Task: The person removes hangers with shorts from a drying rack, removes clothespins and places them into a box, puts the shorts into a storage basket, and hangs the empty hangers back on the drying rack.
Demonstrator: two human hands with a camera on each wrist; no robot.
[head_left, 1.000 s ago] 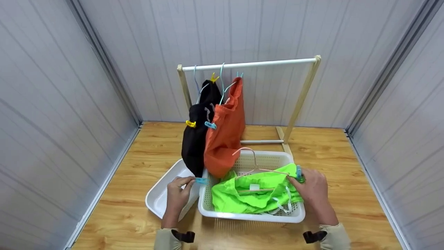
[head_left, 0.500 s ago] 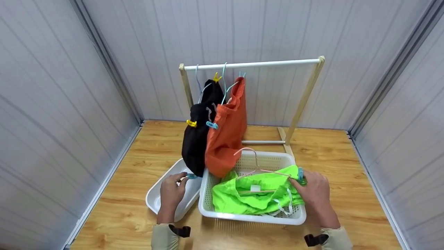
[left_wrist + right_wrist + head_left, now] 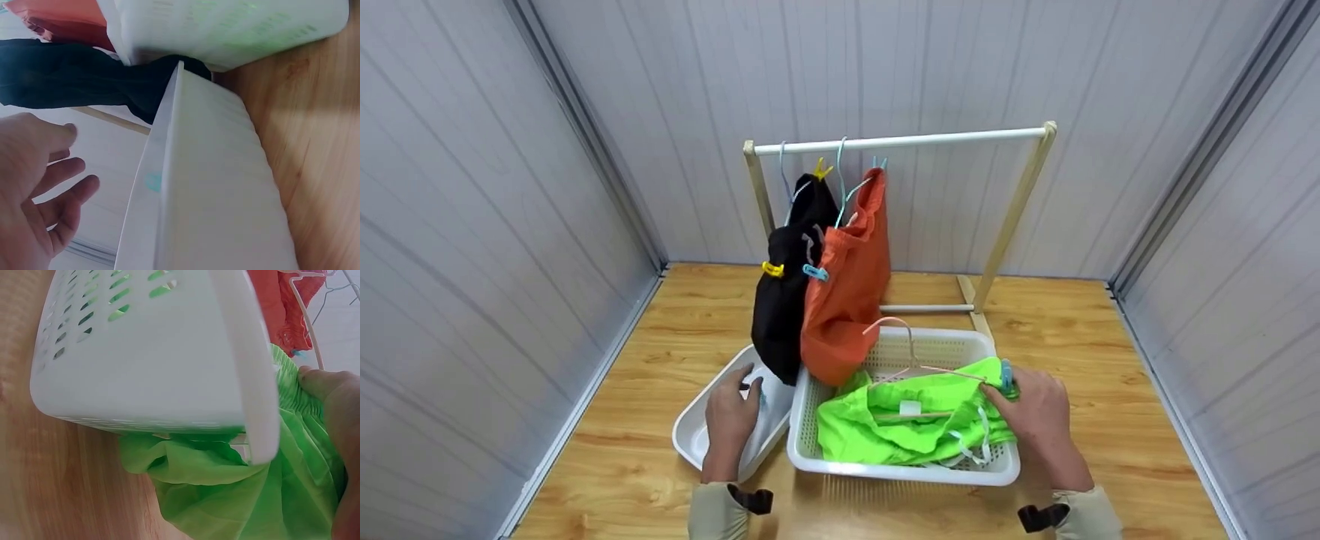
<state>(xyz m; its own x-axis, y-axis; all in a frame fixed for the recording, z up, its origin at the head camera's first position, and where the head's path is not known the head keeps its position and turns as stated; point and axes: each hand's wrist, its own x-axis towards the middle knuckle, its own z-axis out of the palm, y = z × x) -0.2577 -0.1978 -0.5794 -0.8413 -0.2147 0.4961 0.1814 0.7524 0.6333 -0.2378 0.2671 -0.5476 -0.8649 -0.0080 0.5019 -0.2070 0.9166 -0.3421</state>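
My left hand [image 3: 731, 416] holds nothing. It hovers over the white tray [image 3: 695, 435], thumb and fingers apart. A light-blue clothespin [image 3: 763, 400] shows just beyond the fingertips; the left wrist view has it blurred inside the tray's wall. My right hand [image 3: 1041, 405] grips the waistband of bright green shorts [image 3: 877, 439] at one end of a pink hanger [image 3: 895, 319]. Another blue clothespin [image 3: 1006, 373] sits on the waistband beside those fingers. The shorts lie in the white basket [image 3: 900, 472], and in the right wrist view some green cloth [image 3: 225, 495] droops past its rim.
Behind the basket stands a rack with a white rail [image 3: 930, 140]. Black shorts [image 3: 776, 322] with yellow clothespins and orange shorts [image 3: 847, 292] with blue ones hang from its left part. Their lower ends reach down over the tray and the basket's back-left corner.
My left hand moved left from the basket's edge to over the tray, and its fingers let go of the blue clothespin. My right hand keeps its grip on the green shorts.
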